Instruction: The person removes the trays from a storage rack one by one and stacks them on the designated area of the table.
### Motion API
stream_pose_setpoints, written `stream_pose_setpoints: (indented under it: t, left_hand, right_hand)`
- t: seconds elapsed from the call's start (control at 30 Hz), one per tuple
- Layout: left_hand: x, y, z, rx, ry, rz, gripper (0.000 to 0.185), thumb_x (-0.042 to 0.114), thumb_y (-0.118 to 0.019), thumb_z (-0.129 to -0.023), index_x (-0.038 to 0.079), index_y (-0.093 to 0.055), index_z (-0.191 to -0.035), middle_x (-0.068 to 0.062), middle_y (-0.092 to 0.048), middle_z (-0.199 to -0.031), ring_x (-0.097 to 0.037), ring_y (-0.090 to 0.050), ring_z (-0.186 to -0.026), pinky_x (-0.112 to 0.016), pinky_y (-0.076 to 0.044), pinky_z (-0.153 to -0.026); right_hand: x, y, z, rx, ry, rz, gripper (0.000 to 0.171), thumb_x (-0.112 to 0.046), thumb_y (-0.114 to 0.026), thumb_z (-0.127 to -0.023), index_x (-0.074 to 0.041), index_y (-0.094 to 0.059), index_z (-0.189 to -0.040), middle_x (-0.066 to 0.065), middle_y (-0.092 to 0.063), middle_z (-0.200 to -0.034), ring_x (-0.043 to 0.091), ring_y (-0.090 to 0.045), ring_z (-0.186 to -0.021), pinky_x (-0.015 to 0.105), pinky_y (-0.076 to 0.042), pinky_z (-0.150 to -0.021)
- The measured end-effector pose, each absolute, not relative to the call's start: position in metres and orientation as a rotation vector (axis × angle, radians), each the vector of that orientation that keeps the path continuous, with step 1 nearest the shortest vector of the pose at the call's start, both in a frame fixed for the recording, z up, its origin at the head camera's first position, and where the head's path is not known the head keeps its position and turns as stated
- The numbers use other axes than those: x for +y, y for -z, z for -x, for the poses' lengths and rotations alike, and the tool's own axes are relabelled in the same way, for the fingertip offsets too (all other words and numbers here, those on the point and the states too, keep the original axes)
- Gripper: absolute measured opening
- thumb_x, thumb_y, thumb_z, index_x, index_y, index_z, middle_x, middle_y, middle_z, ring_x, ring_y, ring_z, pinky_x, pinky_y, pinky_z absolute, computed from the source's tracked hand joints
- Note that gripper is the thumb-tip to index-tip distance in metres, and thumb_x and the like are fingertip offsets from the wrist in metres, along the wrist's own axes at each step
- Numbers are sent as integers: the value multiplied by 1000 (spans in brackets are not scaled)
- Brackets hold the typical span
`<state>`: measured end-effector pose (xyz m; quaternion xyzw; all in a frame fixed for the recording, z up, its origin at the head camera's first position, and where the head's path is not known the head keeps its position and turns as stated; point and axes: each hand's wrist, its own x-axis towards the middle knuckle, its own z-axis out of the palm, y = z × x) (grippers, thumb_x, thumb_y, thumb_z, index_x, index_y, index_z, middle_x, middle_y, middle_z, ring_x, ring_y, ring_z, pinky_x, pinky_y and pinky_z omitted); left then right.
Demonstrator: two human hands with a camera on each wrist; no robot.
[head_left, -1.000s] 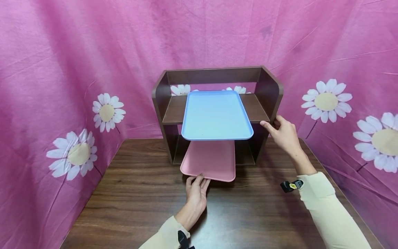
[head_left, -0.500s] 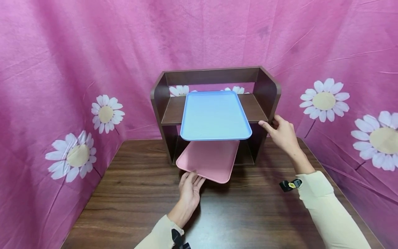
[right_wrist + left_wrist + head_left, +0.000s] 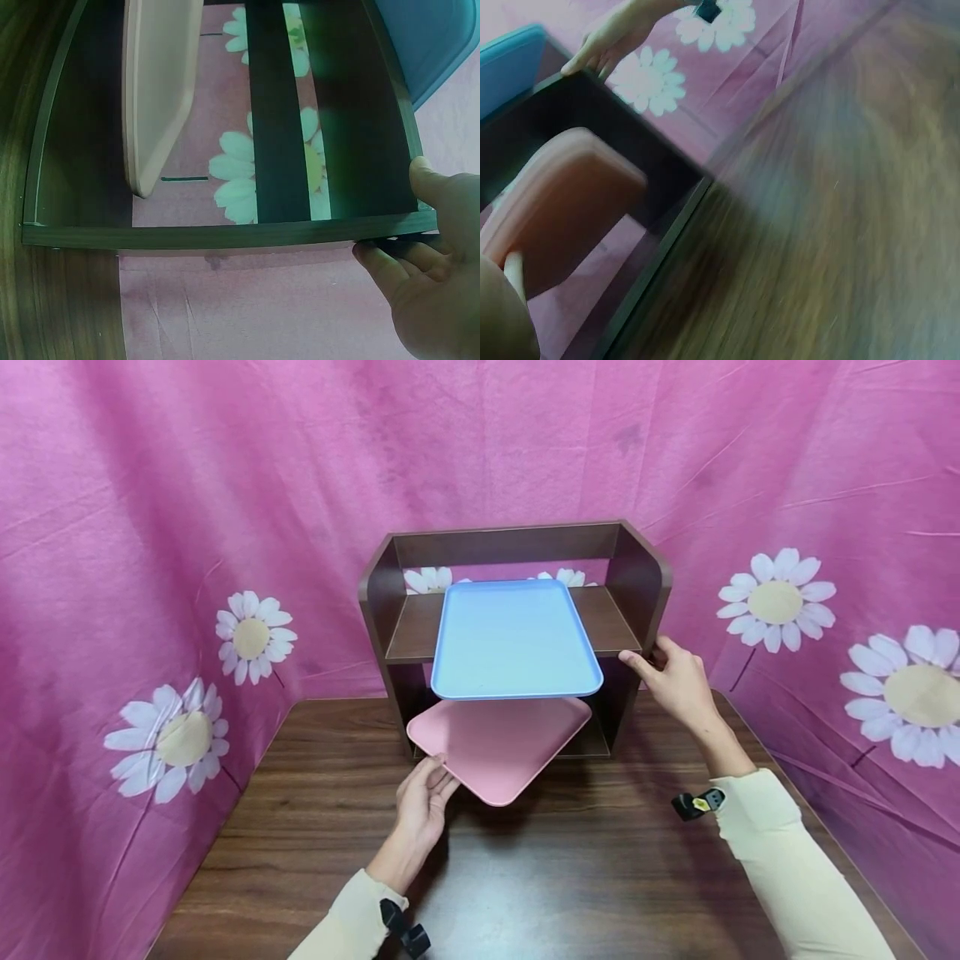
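Note:
A pink tray (image 3: pixel 498 743) sticks out of the lower bay of a dark brown wooden shelf (image 3: pixel 641 581), turned so one corner points at me. My left hand (image 3: pixel 438 777) grips its front left edge, thumb on top and fingers beneath. A blue tray (image 3: pixel 513 639) lies on the upper board and overhangs its front. My right hand (image 3: pixel 645 658) holds the shelf's right side panel, thumb at the front and fingers round the outside. The right wrist view shows that hand (image 3: pixel 427 262) on the panel edge (image 3: pixel 225 234), with the pink tray (image 3: pixel 157 90) inside. The left wrist view is blurred.
The shelf stands at the back of a dark wooden table (image 3: pixel 562 877). Pink cloth with white daisies (image 3: pixel 776 602) hangs close behind and on both sides. The lower bay is open at the back.
The pink tray has swung round under the blue tray, its front corner now toward me. My left hand has shifted left with the tray's edge. The right hand stays on the shelf.

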<state>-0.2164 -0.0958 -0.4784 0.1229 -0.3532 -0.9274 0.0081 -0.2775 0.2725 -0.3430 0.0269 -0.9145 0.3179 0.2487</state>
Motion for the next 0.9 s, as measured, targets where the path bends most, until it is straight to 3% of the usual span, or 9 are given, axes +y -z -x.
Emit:
stream_pose_setpoints:
  t: [0.4, 0.9]
  left_hand:
    - [-135, 474, 226, -1264, 2919, -191, 18, 1, -54, -93, 7, -69, -83, -9, -76, -84, -19, -73, -89, -36, -60, -83]
    - [-168, 471, 230, -1453, 2975, 86, 30, -2, -41, -97, 8, -67, -86, -4, -74, -77, -13, -71, -76, -27, -60, -72]
  right_hand:
    - [273, 344, 279, -2481, -858, -84, 48, -56, -64, -88, -9, -56, -89, 8, -56, -68, 24, -48, -66, 31, -37, -56]
    - [273, 344, 278, -2477, -859, -85, 47, -55, -65, -88, -9, -56, -90, 7, -58, -68, 24, -49, -67, 31, -38, -57]
